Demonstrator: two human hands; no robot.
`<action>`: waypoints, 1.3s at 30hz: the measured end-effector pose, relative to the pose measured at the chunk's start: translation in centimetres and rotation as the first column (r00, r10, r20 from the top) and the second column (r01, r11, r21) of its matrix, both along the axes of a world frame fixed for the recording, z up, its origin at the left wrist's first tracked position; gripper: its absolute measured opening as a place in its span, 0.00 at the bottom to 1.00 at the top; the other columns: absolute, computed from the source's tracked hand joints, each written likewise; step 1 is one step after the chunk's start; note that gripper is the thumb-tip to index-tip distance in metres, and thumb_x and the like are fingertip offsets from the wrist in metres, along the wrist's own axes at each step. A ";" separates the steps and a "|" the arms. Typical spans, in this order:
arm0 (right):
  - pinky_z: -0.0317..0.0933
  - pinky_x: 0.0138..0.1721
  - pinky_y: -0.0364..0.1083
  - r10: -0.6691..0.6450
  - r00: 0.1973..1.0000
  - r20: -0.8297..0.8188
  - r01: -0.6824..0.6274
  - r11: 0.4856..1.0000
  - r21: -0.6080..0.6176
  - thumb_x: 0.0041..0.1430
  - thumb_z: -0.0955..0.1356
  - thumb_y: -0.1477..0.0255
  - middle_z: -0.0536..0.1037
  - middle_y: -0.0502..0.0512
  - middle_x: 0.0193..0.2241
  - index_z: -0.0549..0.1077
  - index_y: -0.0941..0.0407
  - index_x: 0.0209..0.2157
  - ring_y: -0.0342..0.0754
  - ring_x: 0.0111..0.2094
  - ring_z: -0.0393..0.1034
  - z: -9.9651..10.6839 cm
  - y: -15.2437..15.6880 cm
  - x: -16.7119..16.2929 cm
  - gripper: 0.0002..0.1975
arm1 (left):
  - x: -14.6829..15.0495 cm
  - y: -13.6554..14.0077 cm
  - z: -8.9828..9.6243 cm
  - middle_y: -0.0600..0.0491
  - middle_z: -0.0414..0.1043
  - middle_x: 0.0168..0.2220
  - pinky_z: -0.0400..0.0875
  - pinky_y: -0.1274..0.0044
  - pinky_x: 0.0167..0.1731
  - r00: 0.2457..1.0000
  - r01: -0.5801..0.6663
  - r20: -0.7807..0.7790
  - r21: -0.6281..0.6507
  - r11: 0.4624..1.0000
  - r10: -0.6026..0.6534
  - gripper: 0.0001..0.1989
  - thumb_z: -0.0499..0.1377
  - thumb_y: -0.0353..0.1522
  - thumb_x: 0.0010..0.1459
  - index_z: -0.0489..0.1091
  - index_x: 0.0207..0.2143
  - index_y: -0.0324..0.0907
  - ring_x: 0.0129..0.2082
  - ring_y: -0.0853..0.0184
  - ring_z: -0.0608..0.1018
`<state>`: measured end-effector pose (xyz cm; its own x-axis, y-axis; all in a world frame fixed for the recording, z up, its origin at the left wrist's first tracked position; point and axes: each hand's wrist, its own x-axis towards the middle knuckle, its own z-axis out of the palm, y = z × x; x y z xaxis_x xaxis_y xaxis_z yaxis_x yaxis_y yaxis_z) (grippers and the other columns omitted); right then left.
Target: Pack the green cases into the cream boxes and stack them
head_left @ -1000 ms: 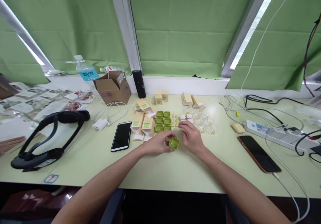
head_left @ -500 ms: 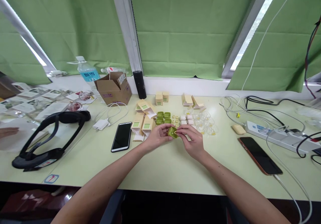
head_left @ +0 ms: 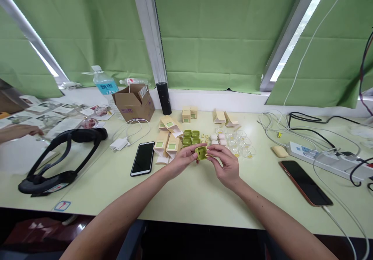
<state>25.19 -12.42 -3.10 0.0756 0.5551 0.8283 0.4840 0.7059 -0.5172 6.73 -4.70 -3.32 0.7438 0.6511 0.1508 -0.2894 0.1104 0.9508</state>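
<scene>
Between my two hands, above the table, is a small green square cup (head_left: 200, 153), its hollow side tilted up towards me. My left hand (head_left: 184, 158) pinches it from the left. The fingers of my right hand (head_left: 226, 164) close on a small pale yellow piece (head_left: 208, 155) at the cup's right edge; its exact shape is hard to make out. Just beyond my hands stand several more green cups (head_left: 188, 133), small yellow pieces (head_left: 203, 136), pinkish-white blocks (head_left: 222, 136) and clear plastic covers (head_left: 242, 139).
Beige card boxes (head_left: 171, 145) and a phone (head_left: 143, 159) lie to the left. Further left are a black headset (head_left: 70, 174) and a co-worker's hand (head_left: 27, 130). On the right are another phone (head_left: 305, 182), a power strip (head_left: 317, 159) and tangled cables. A brown carton (head_left: 134, 104) stands behind.
The cup has turned so its inside faces me more. My right fingers have shifted slightly right, and the pale piece shows between them. The co-worker's hand has reached further in.
</scene>
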 end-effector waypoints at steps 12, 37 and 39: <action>0.72 0.35 0.52 -0.077 0.979 0.190 0.050 0.988 0.143 0.66 0.67 0.81 0.81 0.57 0.34 0.76 0.52 0.50 0.50 0.34 0.76 0.4 0.4 0.4 0.15 | -0.3 0.1 -0.2 0.43 0.76 0.53 0.69 0.73 0.45 0.997 -0.029 -0.075 0.050 0.998 0.033 0.34 0.69 0.47 0.56 0.71 0.62 0.44 0.48 0.59 0.77; 0.55 0.30 0.49 -0.253 0.845 0.470 0.169 0.962 0.212 0.65 0.67 0.79 0.74 0.54 0.26 0.77 0.53 0.35 0.49 0.30 0.63 0.0 0.2 0.4 0.08 | -0.1 -0.5 0.0 0.44 0.79 0.46 0.72 0.69 0.52 0.996 0.034 -0.086 0.078 0.996 -0.027 0.34 0.71 0.44 0.55 0.71 0.61 0.41 0.46 0.60 0.80; 0.54 0.28 0.49 -0.253 0.839 0.482 0.170 0.963 0.211 0.65 0.67 0.79 0.72 0.53 0.25 0.77 0.53 0.33 0.48 0.29 0.62 0.1 0.1 0.4 0.09 | -0.1 -0.6 0.1 0.43 0.79 0.46 0.73 0.68 0.51 0.995 0.026 -0.100 0.077 0.997 -0.019 0.34 0.71 0.44 0.54 0.72 0.60 0.41 0.46 0.60 0.80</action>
<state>25.59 -12.28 -3.03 -0.2710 0.4364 0.8580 0.7933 0.6061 -0.0578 6.67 -5.25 -3.19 0.7719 0.6233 0.1254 -0.1917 0.0401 0.9806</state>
